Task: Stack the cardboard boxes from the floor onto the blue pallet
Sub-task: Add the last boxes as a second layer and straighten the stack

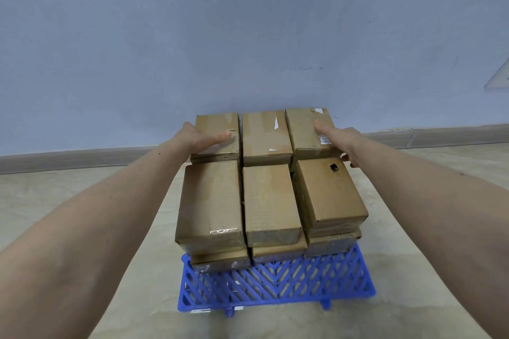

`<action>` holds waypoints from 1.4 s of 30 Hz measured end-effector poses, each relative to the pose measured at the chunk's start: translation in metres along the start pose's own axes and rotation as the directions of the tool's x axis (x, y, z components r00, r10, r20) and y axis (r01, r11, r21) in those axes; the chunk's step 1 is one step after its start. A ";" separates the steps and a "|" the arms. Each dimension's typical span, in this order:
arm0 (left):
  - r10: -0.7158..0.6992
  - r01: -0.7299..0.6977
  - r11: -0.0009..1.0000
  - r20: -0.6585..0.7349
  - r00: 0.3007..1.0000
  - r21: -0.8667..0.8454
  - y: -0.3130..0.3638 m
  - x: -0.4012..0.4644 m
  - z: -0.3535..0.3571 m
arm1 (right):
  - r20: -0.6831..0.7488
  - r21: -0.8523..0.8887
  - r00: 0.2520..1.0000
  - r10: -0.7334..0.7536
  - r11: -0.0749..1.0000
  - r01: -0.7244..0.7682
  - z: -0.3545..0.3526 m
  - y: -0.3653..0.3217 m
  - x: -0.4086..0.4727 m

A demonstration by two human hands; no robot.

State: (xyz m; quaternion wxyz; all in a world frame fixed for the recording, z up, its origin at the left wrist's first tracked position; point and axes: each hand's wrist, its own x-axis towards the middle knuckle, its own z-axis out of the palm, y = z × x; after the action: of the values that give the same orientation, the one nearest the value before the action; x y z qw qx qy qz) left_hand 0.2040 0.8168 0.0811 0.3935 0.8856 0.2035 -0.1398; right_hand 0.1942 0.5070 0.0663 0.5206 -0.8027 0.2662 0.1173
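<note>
Several brown cardboard boxes stand stacked in layers on the blue pallet [278,283], in two rows of three. My left hand [205,139] lies flat with straight fingers on top of the far left box [217,129]. My right hand [337,137] rests on the far right box [305,129], its thumb on top and its fingers down the box's right side. The far middle box [265,135] sits between them, untouched. In the near row stand a left box [210,201], a middle box [270,201] and a right box [329,192] with a dark hole in its top.
The pallet's near strip is bare lattice. Beige floor [82,201] lies on both sides of the pallet. A pale blue wall [248,36] with a grey skirting board [68,159] runs just behind the stack.
</note>
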 end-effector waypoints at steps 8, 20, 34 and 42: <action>-0.022 0.025 0.999 0.073 0.997 -0.032 -0.016 -0.030 -0.007 | 0.082 -0.290 0.996 0.044 0.957 -0.018 -0.020 0.009 -0.030; -0.189 0.254 0.957 0.362 0.913 -0.141 -0.078 -0.065 -0.003 | 0.264 -0.434 0.918 0.296 0.887 -0.161 -0.018 0.043 -0.071; -0.184 0.347 0.894 0.473 0.861 -0.283 -0.068 -0.088 0.017 | 0.286 -0.417 0.902 0.322 0.890 -0.185 -0.017 0.045 -0.078; -0.156 0.308 0.906 0.446 0.881 -0.291 -0.069 -0.089 0.019 | 0.293 -0.421 0.905 0.308 0.892 -0.167 -0.017 0.049 -0.079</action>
State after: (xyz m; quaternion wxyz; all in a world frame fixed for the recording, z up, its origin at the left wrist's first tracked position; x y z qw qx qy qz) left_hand 0.0921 0.8221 0.0612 0.5599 0.7191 0.2437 -0.3316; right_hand 0.1005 0.5004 0.0726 0.3726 -0.8158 0.2382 0.3728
